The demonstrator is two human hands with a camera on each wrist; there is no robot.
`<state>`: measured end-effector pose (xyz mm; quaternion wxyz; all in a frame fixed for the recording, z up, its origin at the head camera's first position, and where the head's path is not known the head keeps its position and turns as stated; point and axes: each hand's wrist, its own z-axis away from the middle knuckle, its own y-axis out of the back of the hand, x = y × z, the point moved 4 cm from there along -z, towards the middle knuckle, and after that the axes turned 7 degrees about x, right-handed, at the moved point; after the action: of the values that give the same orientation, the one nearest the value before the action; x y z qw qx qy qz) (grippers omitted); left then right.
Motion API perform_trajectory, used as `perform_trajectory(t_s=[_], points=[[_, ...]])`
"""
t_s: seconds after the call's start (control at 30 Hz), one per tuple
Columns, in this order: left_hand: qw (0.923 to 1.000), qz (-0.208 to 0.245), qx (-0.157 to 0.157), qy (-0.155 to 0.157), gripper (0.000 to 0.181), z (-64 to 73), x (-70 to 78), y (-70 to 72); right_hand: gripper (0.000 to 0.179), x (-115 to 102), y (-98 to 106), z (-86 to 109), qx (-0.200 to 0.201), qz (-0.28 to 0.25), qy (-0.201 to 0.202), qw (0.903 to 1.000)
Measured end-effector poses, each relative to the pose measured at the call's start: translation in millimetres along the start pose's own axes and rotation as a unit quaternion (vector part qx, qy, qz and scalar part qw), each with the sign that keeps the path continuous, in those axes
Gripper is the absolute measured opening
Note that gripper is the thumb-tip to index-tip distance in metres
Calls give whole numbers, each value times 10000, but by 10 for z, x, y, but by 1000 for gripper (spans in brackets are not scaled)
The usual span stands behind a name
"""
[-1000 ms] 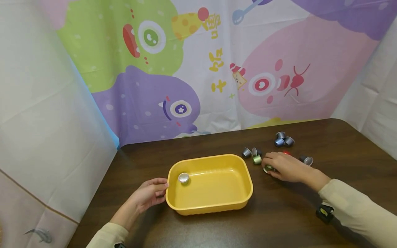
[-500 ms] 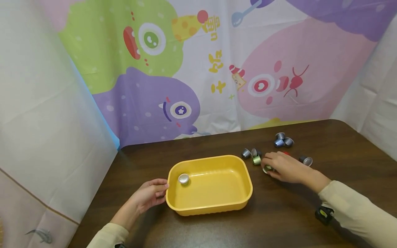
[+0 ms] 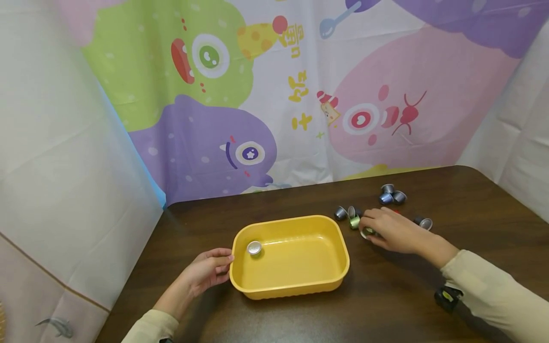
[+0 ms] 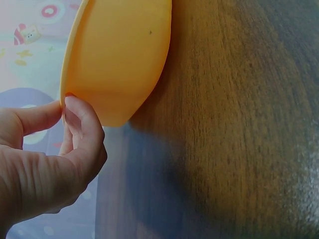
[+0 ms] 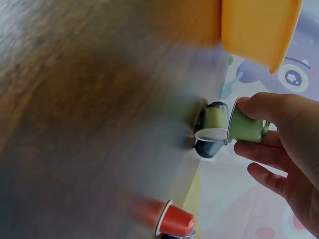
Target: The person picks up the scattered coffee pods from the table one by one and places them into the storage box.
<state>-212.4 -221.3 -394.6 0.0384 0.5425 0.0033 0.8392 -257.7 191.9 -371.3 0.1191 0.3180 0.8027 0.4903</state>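
Green capsule [image 5: 245, 125] sits pinched in my right hand [image 3: 392, 230] near other capsules [image 5: 209, 148], while my left hand [image 3: 209, 270] grips the yellow tray [image 3: 296, 262] by its rim.

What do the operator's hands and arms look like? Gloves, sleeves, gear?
Left hand and right hand: bare, no gloves. Left sleeve and right sleeve: pale cream, long, plain. A black device with a yellow-green mark sits by the right cuff; a dark piece shows at the left, mostly out of frame.
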Motion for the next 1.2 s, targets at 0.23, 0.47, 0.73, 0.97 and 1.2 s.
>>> perform_trajectory(t_s=[0.23, 0.47, 0.73, 0.97, 1.2], points=[[10000, -8, -12, 5, 28, -1, -6, 5, 27, -49, 65, -54, 40, 54, 33, 10000], [10000, 4, -45, -13, 28, -1, -7, 8, 28, -68, 104, -100, 184, 69, 173, 9997], [10000, 19, -18, 19, 26, -9, -5, 19, 29, -69, 147, -142, 209, 84, 223, 9995], [10000, 8, -59, -11, 30, -18, -15, 30, 30, -76, 191, -181, 240, 133, 284, 9992], [9998, 47, -169, -21, 32, -34, -15, 38, 32, -84, 250, -244, 307, 165, 391, 9986]])
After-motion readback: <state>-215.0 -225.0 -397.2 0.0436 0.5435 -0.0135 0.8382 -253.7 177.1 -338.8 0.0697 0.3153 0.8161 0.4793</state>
